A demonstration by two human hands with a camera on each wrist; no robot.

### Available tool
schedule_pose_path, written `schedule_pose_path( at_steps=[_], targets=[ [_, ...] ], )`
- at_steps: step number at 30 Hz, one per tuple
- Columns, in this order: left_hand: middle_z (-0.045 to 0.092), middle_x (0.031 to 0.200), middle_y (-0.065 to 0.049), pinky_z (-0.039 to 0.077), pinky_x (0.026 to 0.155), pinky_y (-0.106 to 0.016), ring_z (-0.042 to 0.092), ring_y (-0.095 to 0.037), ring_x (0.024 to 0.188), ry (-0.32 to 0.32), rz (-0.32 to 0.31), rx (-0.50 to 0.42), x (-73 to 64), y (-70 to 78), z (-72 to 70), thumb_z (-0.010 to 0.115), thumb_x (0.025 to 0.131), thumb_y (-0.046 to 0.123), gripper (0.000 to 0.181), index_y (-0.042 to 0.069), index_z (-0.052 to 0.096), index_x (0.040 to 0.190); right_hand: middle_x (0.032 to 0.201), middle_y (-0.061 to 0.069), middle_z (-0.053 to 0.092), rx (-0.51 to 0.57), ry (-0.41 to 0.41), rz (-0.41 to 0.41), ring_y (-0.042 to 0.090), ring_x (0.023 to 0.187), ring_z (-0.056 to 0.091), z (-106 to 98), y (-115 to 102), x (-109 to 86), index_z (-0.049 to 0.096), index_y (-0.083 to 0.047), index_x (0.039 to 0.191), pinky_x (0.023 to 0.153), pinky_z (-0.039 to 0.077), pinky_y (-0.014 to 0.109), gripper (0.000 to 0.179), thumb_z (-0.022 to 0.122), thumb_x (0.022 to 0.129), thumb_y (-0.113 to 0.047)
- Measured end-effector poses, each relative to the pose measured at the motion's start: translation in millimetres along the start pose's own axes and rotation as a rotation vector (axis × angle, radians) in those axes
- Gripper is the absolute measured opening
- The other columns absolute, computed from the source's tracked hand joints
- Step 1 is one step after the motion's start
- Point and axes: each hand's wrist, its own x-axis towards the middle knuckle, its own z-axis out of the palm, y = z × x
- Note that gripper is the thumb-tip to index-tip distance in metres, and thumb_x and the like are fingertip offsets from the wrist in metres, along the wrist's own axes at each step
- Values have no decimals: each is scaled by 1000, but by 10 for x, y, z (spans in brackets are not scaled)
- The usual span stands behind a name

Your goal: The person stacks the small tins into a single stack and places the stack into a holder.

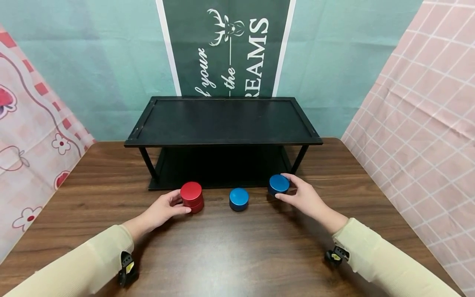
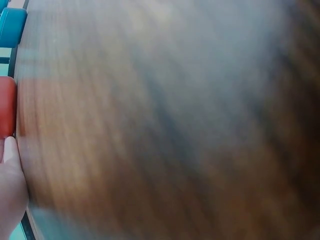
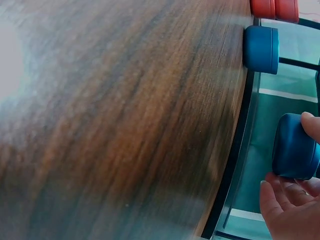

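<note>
From my station I saw the tabletop [image 1: 230,251] run broadly from the black shelf [image 1: 222,121] toward the head camera, with pink cloths [image 1: 29,161] [image 1: 419,136] along its left and right edges. My left grip [image 1: 162,209] was curled round a red stack [image 1: 192,194] of two cylinders, just in front of the shelf's lower front edge. My right grip [image 1: 305,199] pinched a blue cylinder [image 1: 279,183] near that edge's right end. Between them a second blue cylinder [image 1: 238,199] rested on the wood, well apart from both, leaving room on either side. The head view, looking down, hardly told height; the right wrist view showed the pinched cylinder raised off the wood, a gap under it. The left wrist view caught only a slice of red with the thumb against it, the rest mostly blurred wood.
</note>
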Motion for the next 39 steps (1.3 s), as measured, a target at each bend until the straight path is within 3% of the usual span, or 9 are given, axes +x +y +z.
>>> schedule_pose_path(
  at_steps=[6,17,39],
  targets=[
    [51,130,-19,40,100,-38,46,-31,122,0,-11,17,9,8,5,70,84,16,60,-2,42,135,118,17,58,18,23,-12,27,93,62,2,-26,2,46,-2,133,77,53,42,64,74,81,-27],
    [50,131,-19,37,101,-43,44,-34,124,-6,-31,-10,21,16,-11,70,84,16,61,-1,42,136,120,16,57,50,69,-48,27,98,61,-2,-60,25,48,-2,132,82,52,41,63,76,79,-21],
    [49,132,-20,37,101,-44,44,-34,124,-19,-31,-15,25,23,0,70,84,16,62,-2,41,136,121,16,55,57,76,-82,27,103,56,-18,-199,27,47,-2,132,81,52,41,64,76,79,-21]
  ],
)
